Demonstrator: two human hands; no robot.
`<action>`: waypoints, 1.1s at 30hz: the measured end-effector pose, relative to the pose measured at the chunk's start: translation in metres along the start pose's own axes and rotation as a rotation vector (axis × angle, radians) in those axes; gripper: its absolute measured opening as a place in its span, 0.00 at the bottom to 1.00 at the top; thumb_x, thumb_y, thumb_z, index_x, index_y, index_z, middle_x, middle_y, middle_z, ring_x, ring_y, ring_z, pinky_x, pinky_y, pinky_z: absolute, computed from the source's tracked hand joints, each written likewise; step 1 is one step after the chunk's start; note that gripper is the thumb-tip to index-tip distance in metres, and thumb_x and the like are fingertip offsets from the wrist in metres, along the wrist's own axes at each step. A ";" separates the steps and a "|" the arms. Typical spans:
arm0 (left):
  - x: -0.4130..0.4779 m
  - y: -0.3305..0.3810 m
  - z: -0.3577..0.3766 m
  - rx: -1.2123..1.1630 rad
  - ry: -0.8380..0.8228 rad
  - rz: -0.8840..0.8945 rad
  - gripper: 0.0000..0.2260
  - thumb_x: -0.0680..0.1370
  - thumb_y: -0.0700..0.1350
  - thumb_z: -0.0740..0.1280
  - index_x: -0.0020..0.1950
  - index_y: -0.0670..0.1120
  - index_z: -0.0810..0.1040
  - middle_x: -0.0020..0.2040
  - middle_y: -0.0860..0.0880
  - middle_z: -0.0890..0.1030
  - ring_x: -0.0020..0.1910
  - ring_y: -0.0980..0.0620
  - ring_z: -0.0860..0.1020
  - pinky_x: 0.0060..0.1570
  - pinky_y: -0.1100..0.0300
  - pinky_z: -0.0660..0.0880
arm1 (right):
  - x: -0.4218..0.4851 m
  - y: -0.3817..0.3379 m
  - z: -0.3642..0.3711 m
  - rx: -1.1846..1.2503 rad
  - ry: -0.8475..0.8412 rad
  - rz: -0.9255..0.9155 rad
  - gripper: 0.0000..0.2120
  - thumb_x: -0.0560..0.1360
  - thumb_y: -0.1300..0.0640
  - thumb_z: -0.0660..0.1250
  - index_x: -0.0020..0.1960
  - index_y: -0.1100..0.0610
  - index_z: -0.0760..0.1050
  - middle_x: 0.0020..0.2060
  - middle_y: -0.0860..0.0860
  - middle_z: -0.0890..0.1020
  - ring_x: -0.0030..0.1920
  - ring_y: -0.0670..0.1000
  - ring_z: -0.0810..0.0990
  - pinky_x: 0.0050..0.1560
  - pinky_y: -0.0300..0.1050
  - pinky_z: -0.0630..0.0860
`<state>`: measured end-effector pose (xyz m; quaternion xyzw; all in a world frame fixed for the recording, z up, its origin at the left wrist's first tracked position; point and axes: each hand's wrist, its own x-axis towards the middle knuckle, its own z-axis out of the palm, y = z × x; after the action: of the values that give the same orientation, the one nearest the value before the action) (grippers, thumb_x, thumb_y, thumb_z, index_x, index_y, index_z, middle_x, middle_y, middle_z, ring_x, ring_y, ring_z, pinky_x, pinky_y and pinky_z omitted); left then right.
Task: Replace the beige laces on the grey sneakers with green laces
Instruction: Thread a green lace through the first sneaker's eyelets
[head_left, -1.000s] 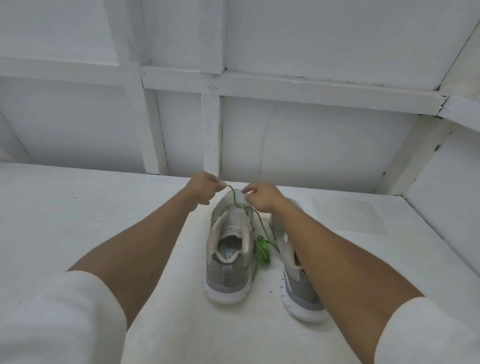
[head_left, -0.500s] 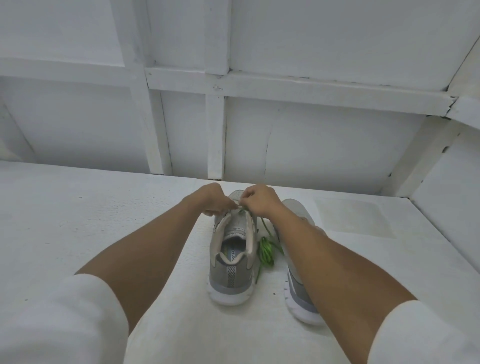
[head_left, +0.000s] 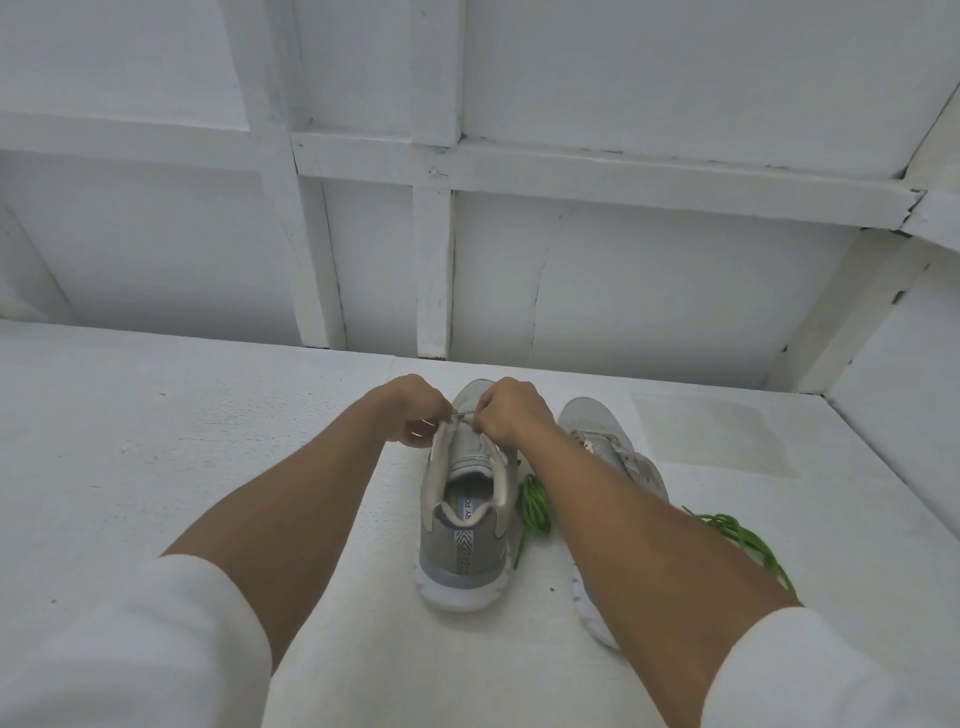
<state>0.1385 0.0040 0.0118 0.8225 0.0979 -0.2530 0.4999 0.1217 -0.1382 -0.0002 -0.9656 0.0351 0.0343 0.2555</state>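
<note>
Two grey sneakers stand heel-toward-me on the white surface. The left sneaker (head_left: 464, 525) has no lace over its tongue. My left hand (head_left: 415, 418) and my right hand (head_left: 511, 410) meet over its toe end, fingers curled, each pinching a thin strand there that stretches between them; its colour is hard to tell. The right sneaker (head_left: 608, 441) still wears a beige lace and is partly hidden by my right forearm. A bundle of green lace (head_left: 535, 506) lies between the shoes. More green lace (head_left: 748, 540) trails to the right of my forearm.
The white textured surface (head_left: 156, 441) runs wide to the left and right. A white panelled wall (head_left: 519, 260) with upright and cross battens rises just behind the shoes. A faint square patch (head_left: 711, 431) marks the surface at right.
My hands came down and together from a raised, spread hold on the green lace to the left sneaker's toe eyelets. The view shifted, so the second green lace shows at right.
</note>
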 end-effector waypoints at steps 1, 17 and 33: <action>-0.001 0.000 0.000 -0.004 -0.006 -0.002 0.06 0.77 0.34 0.66 0.53 0.38 0.79 0.38 0.45 0.77 0.35 0.49 0.75 0.35 0.59 0.75 | 0.000 0.000 0.000 0.001 0.003 0.007 0.09 0.70 0.59 0.69 0.49 0.54 0.83 0.49 0.53 0.83 0.51 0.56 0.80 0.49 0.47 0.79; -0.001 -0.004 0.004 0.024 0.044 0.054 0.04 0.77 0.38 0.64 0.43 0.42 0.76 0.36 0.47 0.76 0.33 0.52 0.74 0.32 0.62 0.74 | 0.004 -0.013 0.006 -0.093 0.000 0.035 0.12 0.68 0.55 0.69 0.50 0.51 0.81 0.50 0.51 0.82 0.53 0.56 0.79 0.55 0.50 0.77; 0.006 -0.018 -0.010 -0.741 0.219 0.326 0.09 0.84 0.37 0.53 0.48 0.39 0.71 0.49 0.41 0.77 0.44 0.45 0.81 0.43 0.55 0.79 | -0.097 0.003 -0.015 0.122 0.027 0.165 0.17 0.82 0.55 0.53 0.66 0.62 0.68 0.63 0.59 0.73 0.60 0.59 0.74 0.46 0.43 0.66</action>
<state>0.1389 0.0204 -0.0014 0.6136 0.1034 -0.0293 0.7823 0.0254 -0.1429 0.0192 -0.9424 0.1201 0.0401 0.3096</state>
